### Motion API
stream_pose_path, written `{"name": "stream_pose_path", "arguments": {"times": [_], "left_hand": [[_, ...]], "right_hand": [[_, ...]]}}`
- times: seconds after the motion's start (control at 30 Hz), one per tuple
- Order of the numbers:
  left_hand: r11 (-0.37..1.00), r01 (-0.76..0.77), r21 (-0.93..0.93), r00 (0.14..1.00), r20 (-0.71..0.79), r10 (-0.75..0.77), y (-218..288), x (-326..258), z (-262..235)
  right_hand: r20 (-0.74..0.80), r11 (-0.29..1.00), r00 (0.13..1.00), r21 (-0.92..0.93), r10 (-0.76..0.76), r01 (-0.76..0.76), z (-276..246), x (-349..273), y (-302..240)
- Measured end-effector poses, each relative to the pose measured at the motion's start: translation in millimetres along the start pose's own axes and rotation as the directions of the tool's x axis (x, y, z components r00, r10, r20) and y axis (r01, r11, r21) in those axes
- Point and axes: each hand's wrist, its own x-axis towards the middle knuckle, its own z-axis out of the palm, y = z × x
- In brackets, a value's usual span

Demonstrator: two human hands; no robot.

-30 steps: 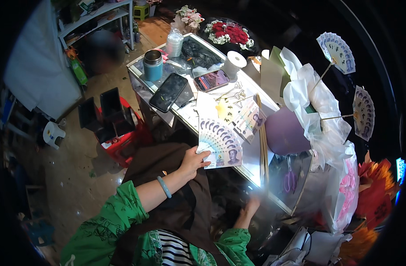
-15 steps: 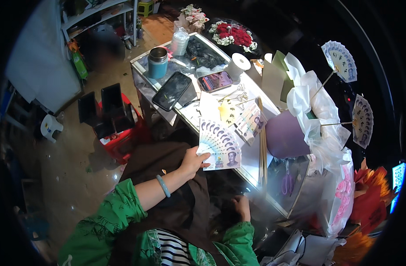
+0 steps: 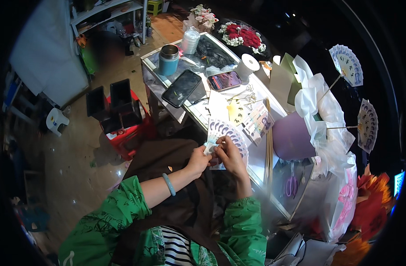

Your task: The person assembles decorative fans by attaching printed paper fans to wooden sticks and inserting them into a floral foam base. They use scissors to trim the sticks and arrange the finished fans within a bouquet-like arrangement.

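Observation:
In front of me my left hand, with a pale bangle on its wrist, grips the gathered base of a fan of purple banknotes. My right hand is at that base too, its thumb and fingertips pinched on the notes and covering part of the fan. A small pale fold of paper shows between the two hands. Just past the fan, on the white sheet, lie another bundle of banknotes and a yellow paper cutout with dark lettering. Thin wooden sticks lie right of the fan.
On the table stand a blue cup, a white roll, a tablet and a phone. A purple bucket holds white wrapping and banknote fans on sticks. Purple scissors lie nearby; a red stool stands left.
My right hand has risen from beside the table's near edge to the base of the fan and now pinches there. My left hand still holds the fan; the view has shifted slightly.

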Motion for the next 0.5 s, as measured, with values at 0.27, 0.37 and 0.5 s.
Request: {"name": "stream_pose_path", "arguments": {"times": [0.27,0.37,0.5], "left_hand": [[0.995,0.005,0.102,1.0,-0.028,-0.003,-3.4,2.0,-1.3],[0.999,0.033,0.041,0.999,-0.029,-0.032,-1.9,0.5,-2.1],[0.998,0.029,-0.048,0.998,-0.061,-0.032,3.5,2.3,-3.4]], "right_hand": [[-0.146,0.868,0.986,-0.496,-0.077,-0.006,11.1,25.0,3.8],[-0.171,0.602,0.977,-0.796,-0.127,-0.061,11.7,21.4,1.7],[-0.234,0.612,0.97,-0.777,-0.066,-0.146,2.3,6.7,-1.9]]}}
